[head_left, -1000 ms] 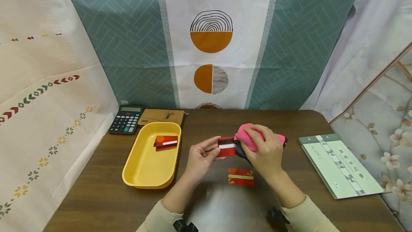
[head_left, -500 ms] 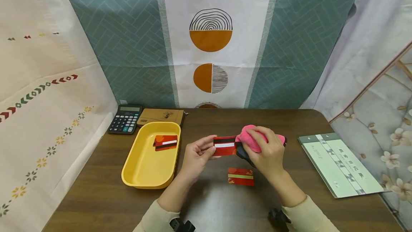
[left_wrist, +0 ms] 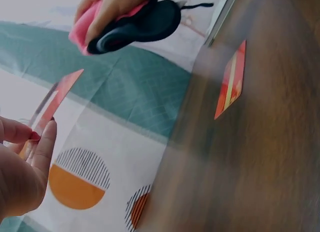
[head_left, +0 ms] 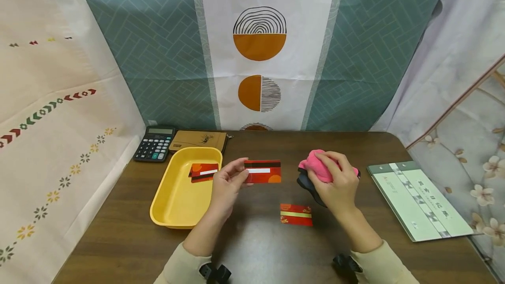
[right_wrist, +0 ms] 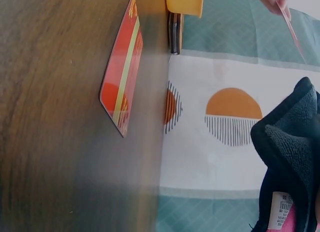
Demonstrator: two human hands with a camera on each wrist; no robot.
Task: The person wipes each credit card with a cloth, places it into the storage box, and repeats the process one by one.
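Between thumb and fingers, my left hand (head_left: pixel 228 186) pinches a red plastic card (head_left: pixel 272 172) by its left end. The card is raised above the table, its dark stripe and white strip facing me. My right hand (head_left: pixel 335 183) grips a bunched pink and dark grey cloth (head_left: pixel 318 166), apart from the card. In the right wrist view the cloth's dark side (right_wrist: pixel 290 137) shows, with a white label. Another red card (head_left: pixel 296 214) with a yellowish band lies flat on the table between the hands. More red cards (head_left: pixel 204 172) overlap inside the yellow tray (head_left: pixel 155 214).
Behind the tray lie a black calculator (head_left: pixel 155 143) and a brown zippered notebook (head_left: pixel 197 140). A light green ledger pad (head_left: pixel 420 200) rests at the table's right side. Patterned cloth hangs behind the brown table (head_left: pixel 260 249).
The cloth was touching the held card's right end; now they are apart. My left hand has moved left with the card, toward the tray, while the right hand shifted slightly right.
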